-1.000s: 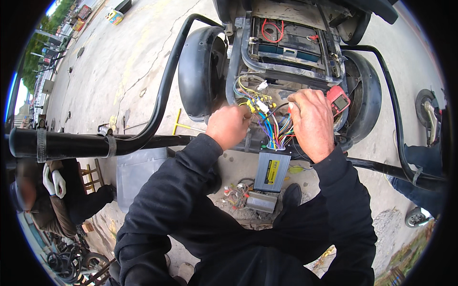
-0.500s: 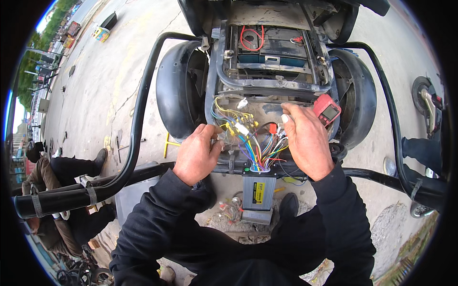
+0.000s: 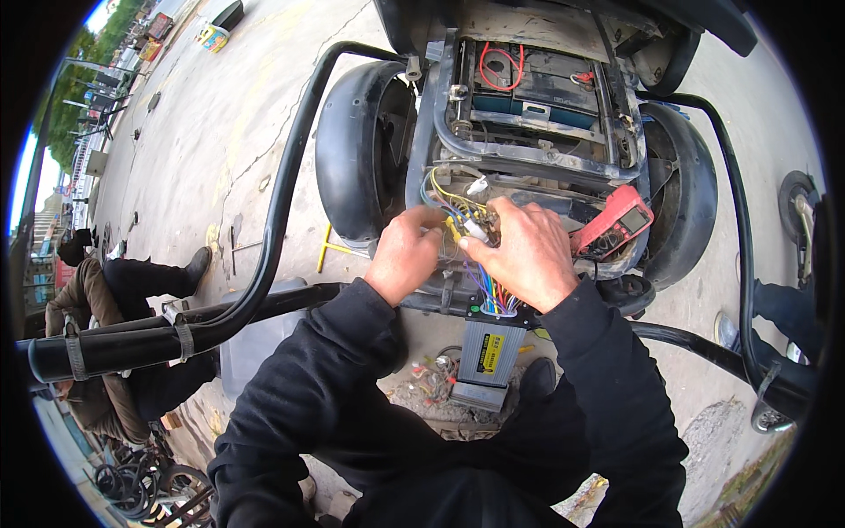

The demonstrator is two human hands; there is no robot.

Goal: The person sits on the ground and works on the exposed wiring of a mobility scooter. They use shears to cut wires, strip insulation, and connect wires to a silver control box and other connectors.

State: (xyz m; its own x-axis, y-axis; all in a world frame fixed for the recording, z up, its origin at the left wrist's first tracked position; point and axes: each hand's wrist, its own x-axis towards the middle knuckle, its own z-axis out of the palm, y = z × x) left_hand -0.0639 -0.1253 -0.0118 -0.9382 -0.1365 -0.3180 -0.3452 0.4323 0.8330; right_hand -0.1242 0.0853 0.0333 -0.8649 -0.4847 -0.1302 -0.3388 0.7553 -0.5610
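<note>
Both of my hands are at a bundle of thin coloured wires (image 3: 449, 195) at the rear of a vehicle frame. My left hand (image 3: 407, 257) is closed at the bundle's left side, fingertips among the yellow wires; what they pinch is hidden. From the right, my right hand (image 3: 528, 253) has thumb and fingers closed round a white plug connector (image 3: 476, 231). Another white connector (image 3: 477, 186) lies just beyond. Multicoloured leads run under my right hand to a finned silver controller box (image 3: 490, 350) below. A red multimeter (image 3: 627, 216) rests right of my right hand.
Black tubular bars (image 3: 286, 176) flank the frame, with a black wheel cover (image 3: 352, 150) at left. Batteries with a red cable (image 3: 502, 70) sit ahead. A yellow T-handle tool (image 3: 324, 248) lies on the concrete. At far left, a person (image 3: 132, 299) in dark trousers sits low.
My right hand has moved left from beside the multimeter onto the wire bundle, closing round the white connector. My left hand has closed in on the wires. The whole view has shifted somewhat.
</note>
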